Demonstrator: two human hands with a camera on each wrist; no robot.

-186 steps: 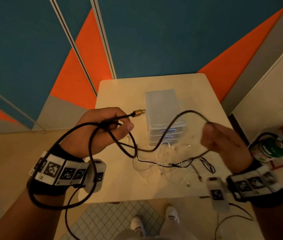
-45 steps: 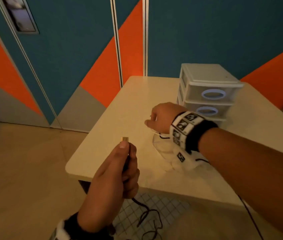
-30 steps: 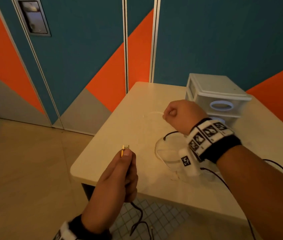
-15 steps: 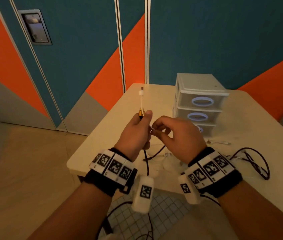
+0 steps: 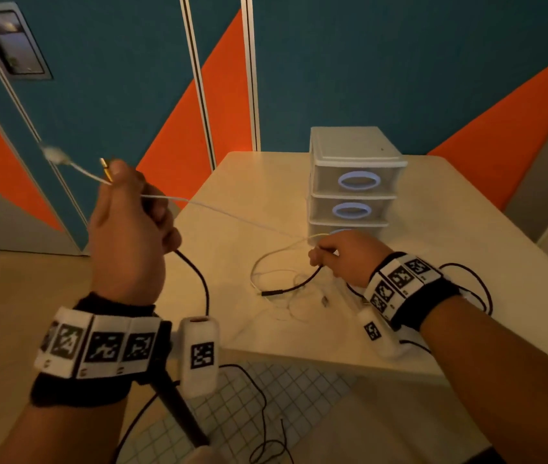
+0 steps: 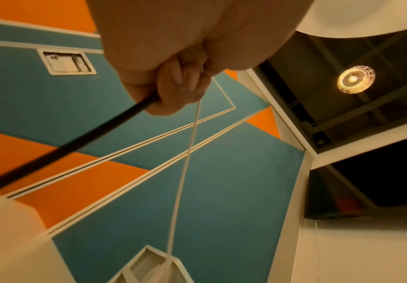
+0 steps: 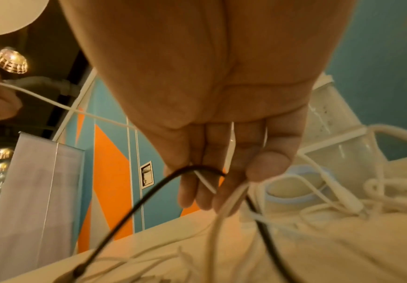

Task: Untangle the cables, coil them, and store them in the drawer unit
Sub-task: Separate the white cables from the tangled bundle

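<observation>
My left hand (image 5: 128, 226) is raised off the table's left edge and grips a black cable (image 5: 199, 279), whose gold plug (image 5: 107, 169) pokes out above the thumb. The same hand (image 6: 180, 80) holds a thin white cable (image 5: 225, 214), its blurred connector (image 5: 53, 154) sticking out to the upper left. That white cable runs taut down to my right hand (image 5: 336, 254), low over the table by the drawer unit (image 5: 353, 182). The right hand's fingers (image 7: 212, 172) curl round the white cable (image 7: 231, 145) and a loop of black cable (image 7: 149, 201). All three drawers look closed.
A tangle of white cables (image 5: 286, 296) lies on the beige table (image 5: 232, 329) in front of the unit. Black cable loops (image 5: 473, 289) lie at the right. More black cable (image 5: 266, 430) hangs to the tiled floor. Teal and orange wall panels stand behind.
The hands were close together in front of me. Now the left has gone up and left, the right down to the table, and the white cable is stretched between them.
</observation>
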